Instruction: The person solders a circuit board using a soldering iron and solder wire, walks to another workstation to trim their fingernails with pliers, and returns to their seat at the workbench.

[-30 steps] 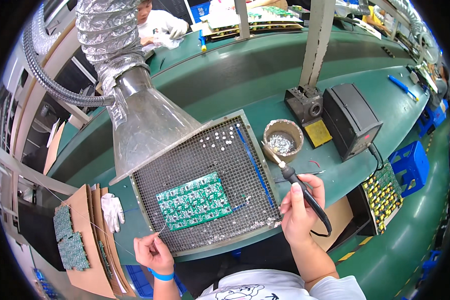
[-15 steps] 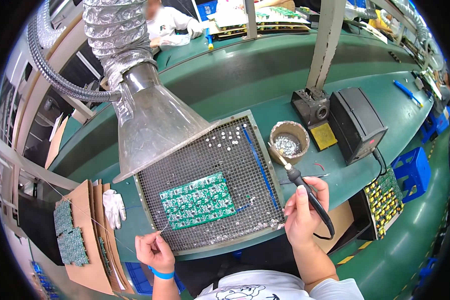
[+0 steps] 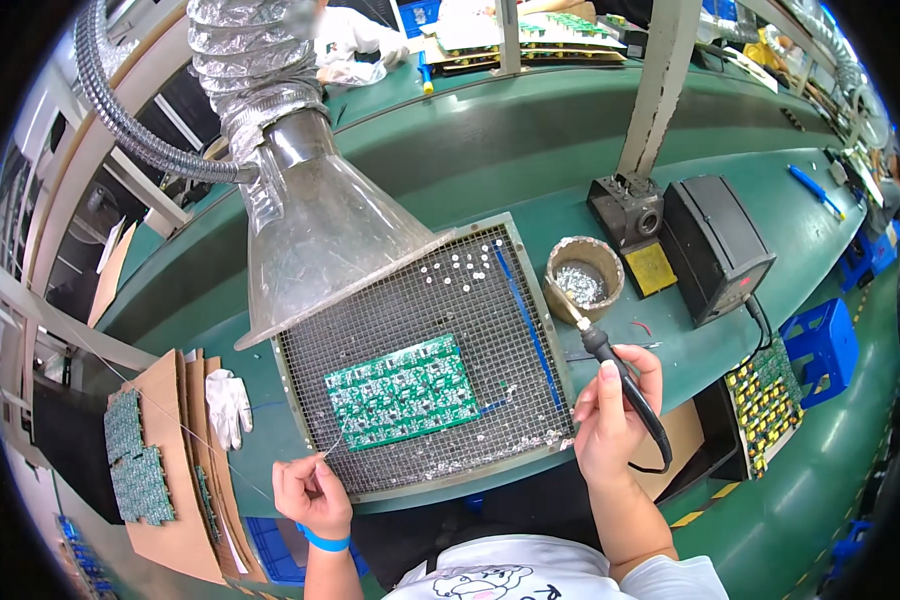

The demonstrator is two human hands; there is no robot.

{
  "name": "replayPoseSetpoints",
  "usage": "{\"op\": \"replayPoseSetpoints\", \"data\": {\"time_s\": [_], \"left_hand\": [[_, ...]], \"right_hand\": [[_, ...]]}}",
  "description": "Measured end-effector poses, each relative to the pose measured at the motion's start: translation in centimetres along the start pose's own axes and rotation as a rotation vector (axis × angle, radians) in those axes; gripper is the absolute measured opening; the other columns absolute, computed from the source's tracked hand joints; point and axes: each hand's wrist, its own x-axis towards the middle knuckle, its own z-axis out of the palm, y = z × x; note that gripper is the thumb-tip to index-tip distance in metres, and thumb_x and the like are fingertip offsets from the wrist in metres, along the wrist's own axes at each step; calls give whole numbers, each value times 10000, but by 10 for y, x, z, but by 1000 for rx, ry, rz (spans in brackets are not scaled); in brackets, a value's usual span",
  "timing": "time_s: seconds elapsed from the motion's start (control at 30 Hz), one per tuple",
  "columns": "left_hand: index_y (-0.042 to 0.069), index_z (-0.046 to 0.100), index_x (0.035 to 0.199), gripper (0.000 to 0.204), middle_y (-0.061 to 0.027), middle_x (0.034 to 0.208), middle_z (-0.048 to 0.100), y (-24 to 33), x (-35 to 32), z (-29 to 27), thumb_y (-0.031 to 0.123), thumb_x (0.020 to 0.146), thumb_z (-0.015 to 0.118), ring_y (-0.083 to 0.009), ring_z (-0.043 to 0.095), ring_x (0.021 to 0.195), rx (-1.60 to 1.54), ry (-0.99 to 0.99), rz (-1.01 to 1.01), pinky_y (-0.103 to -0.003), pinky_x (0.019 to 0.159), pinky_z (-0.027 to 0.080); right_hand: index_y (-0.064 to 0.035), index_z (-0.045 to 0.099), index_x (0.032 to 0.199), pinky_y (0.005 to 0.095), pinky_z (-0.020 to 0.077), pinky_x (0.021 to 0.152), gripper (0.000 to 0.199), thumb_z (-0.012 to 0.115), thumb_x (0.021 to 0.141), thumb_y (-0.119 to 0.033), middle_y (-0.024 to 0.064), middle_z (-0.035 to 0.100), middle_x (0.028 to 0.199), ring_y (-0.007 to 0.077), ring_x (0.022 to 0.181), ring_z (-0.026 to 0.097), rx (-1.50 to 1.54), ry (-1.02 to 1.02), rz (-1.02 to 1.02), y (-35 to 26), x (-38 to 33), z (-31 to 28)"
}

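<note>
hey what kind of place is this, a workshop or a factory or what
Most likely an electronics assembly line, at a hand-soldering station. The right hand holds a soldering iron, a green circuit board panel lies on a mesh tray, and a clear fume extraction hood hangs over it.

fume hood [image 3: 320, 240] overhanging mesh tray [image 3: 490, 330], right side open

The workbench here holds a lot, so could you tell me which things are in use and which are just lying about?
In use:
soldering iron in the right hand
solder wire in the left hand
green circuit board
mesh tray
tip-cleaner pot

Lying about:
white glove
spare boards
blue crate
</note>
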Motion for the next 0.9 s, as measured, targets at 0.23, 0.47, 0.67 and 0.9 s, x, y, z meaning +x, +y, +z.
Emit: {"op": "replayPoseSetpoints", "data": {"time_s": [0.23,0.47,0.67,0.9], "left_hand": [[36,637,785,72,-24,596,471,-24,0,-4,-26,749,631,-134,348,487,69,0,109,-275,438,280],[66,671,797,138,-8,620,515,-21,4,-3,-15,686,674,-86,407,423,-71,71,22,-217,383,325],[80,672,790,158,1,616,508,-26,-1,-5,-17,664,677,-58,379,381,-109,95,23,-213,343,303],[69,675,796,182,-3,614,502,-29,-3,-3,-18,636,676,-71,385,379,-123,75,33,-222,345,307]], "right_hand": [[-50,489,1115,189,334,400,184,532,947,-114,4,497,614,53,455,417,-59,56,75,8,1,18],[-44,500,1129,184,324,408,196,524,960,-140,7,513,636,47,468,421,-94,38,-70,5,-3,9],[-35,503,1131,173,347,415,203,523,962,-147,15,536,648,44,473,436,-203,21,-190,-9,-40,33],[25,494,1081,190,407,434,237,533,945,-165,74,564,647,100,463,498,-334,-537,-170,-14,-92,57]]}}
